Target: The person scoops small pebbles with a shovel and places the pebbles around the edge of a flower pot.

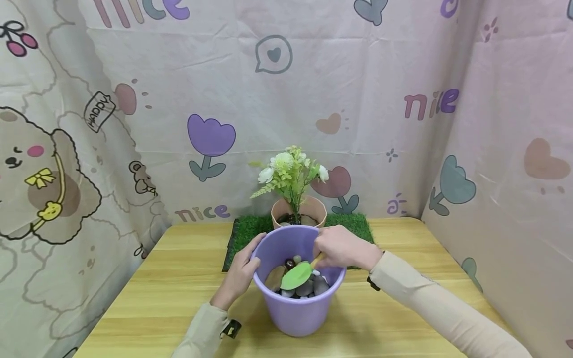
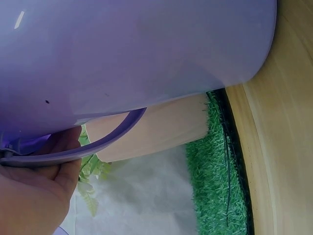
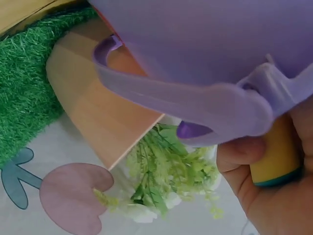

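Observation:
A purple bucket stands on the table with dark, brown and white stones inside. My left hand holds its left rim, the thumb near the top edge. In the left wrist view, those fingers pass behind the bucket's carrying handle. My right hand reaches over the right rim and grips a small trowel. The trowel's green blade lies over the stones, hiding some of them. Its yellow grip shows in the right wrist view, partly covered by the hand.
Behind the bucket, a peach flowerpot with white flowers and green leaves stands on a mat of artificial grass. The wooden table has printed cloth hanging behind it and at both sides.

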### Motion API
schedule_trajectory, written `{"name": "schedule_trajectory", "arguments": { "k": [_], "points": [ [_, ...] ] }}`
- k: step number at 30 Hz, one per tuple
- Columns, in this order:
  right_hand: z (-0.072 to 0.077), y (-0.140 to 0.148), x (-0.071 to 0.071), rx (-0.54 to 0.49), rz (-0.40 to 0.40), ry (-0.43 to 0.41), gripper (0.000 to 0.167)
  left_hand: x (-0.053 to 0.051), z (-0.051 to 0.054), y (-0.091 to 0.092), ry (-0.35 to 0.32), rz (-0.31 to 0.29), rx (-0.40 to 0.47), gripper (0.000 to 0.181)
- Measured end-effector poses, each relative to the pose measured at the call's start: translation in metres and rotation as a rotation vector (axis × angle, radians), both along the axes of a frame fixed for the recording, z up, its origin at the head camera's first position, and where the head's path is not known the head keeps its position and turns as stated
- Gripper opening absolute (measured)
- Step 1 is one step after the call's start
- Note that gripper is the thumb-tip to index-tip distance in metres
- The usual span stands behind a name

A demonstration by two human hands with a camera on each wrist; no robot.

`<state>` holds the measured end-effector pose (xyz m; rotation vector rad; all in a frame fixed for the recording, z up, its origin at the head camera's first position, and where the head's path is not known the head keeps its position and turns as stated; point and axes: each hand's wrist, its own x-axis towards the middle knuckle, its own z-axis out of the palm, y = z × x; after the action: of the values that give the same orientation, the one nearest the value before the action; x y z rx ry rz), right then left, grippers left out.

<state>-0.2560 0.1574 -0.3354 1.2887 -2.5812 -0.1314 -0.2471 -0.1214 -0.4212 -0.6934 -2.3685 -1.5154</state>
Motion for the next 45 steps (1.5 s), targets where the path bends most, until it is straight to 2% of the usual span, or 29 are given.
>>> {"name": "schedule_trajectory", "arguments": {
  "k": [3,14,24,27,35,40,45],
  "points": [
    [0.000,-0.001,-0.001,-0.025,-0.002,-0.016,0.017,-0.001,0.000,0.000,-0.005,0.001,0.002,0.066],
    [-0.016,-0.008,-0.010,-0.084,0.016,-0.039,0.017,-0.001,-0.002,0.000,0.000,-0.009,0.009,0.065],
    [-0.013,-0.002,-0.007,-0.116,0.023,-0.012,0.016,-0.002,-0.002,0.001,0.011,-0.001,0.003,0.065],
    [-0.009,0.001,-0.006,-0.153,0.029,-0.002,0.016,-0.001,-0.001,0.001,0.010,-0.002,0.004,0.065],
    [-0.005,0.012,-0.006,-0.296,-0.034,0.004,0.019,-0.002,-0.003,0.000,0.036,0.006,-0.003,0.068],
    [-0.012,0.016,-0.006,-0.345,-0.074,-0.018,0.022,-0.002,-0.004,0.000,0.028,-0.002,-0.001,0.068],
    [-0.019,0.019,-0.005,-0.386,-0.082,-0.021,0.021,-0.002,-0.003,0.000,0.025,-0.005,0.006,0.068]
  ]
}}
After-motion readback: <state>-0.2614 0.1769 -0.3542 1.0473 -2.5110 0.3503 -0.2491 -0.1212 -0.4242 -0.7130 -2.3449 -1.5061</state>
